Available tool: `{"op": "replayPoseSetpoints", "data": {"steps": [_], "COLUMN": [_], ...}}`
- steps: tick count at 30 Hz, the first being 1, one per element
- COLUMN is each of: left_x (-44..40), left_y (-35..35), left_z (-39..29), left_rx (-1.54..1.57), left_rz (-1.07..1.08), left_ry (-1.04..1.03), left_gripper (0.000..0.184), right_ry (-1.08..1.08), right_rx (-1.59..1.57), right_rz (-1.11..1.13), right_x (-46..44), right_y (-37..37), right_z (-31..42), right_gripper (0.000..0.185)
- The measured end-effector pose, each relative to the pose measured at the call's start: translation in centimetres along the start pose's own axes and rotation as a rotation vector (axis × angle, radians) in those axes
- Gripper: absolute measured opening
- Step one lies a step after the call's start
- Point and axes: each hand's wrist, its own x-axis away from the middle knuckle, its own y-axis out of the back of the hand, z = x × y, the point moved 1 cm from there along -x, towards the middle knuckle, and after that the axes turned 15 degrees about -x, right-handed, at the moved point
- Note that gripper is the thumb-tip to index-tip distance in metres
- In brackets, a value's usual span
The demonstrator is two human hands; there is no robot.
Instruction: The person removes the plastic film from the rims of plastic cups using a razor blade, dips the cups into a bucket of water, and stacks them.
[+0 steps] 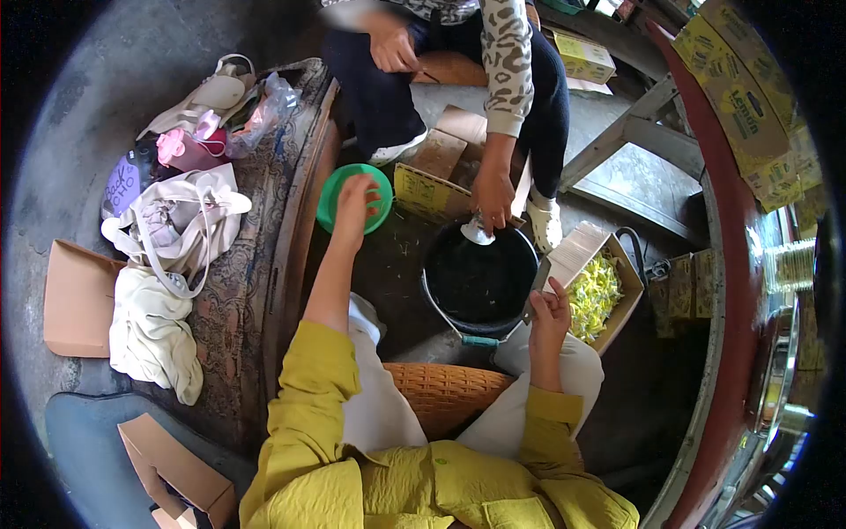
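Note:
My left hand (pixel 355 201) is over the green plastic basin (pixel 328 196), its fingers apart and slightly curled, with nothing visible in them. Between the fingers of my right hand (pixel 550 316) is a knife (pixel 539 277), its flat blade pointing up and away from me. That hand is beside the black bucket (pixel 480 273) and the open carton (pixel 627 309) of yellow-and-white wrapped pieces (pixel 595 295). Across from me, a co-worker's hand (pixel 493 196) holds a small whitish object (pixel 477 231) over the bucket. The co-worker's other hand (pixel 394 48) is raised near their lap.
An open yellow carton (pixel 432 189) stands behind the bucket. On the left, a patterned bench (pixel 229 344) bears bags (pixel 189 225) and a pink bottle (pixel 189 150). A wooden stool (pixel 634 167) and stacked lemon-printed cartons (pixel 740 106) are on the right.

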Motion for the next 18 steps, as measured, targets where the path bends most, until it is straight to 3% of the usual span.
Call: {"op": "replayPoseSetpoints", "data": {"steps": [3, 6, 9, 10, 14, 15, 16, 18], "left_x": [-2.4, -4.2, -7.5, -7.2, -11.8, -11.6, -12.5, -13.4], "left_y": [-2.9, -5.8, -7.9, -8.8, -11.0, -11.0, -11.0, -10.9], "left_z": [0.5, 2.4, 6.1, 5.2, 10.2, 10.9, 11.2, 10.6], "left_rx": [-0.379, -0.823, -1.109, -1.278, -1.349, -1.371, -1.400, -1.441], "left_rz": [0.182, 0.120, 0.213, 0.303, 0.314, 0.212, 0.241, 0.267], "left_ry": [-0.177, -0.301, -0.484, -0.351, -0.555, -0.714, -0.772, -0.770], "left_gripper": [0.033, 0.035, 0.038, 0.042, 0.050, 0.039, 0.031, 0.023], "right_ry": [-0.015, -0.044, -0.067, -0.080, -0.076, -0.085, -0.100, -0.147], "right_rx": [-0.005, 0.051, -0.014, -0.004, 0.093, 0.086, 0.080, 0.082], "right_rz": [0.006, -0.014, -0.059, -0.072, -0.077, -0.064, -0.054, -0.053], "right_x": [0.6, 1.0, 0.7, 0.7, 0.8, 0.6, 0.5, 0.8], "right_y": [-0.6, -0.3, -0.4, -0.5, -1.3, -1.3, -1.3, -1.4], "right_z": [0.1, 0.6, 0.9, 0.9, 0.7, 0.6, 0.4, 0.3], "right_gripper": [0.040, 0.041, 0.040, 0.040, 0.040, 0.040, 0.040, 0.040]}}
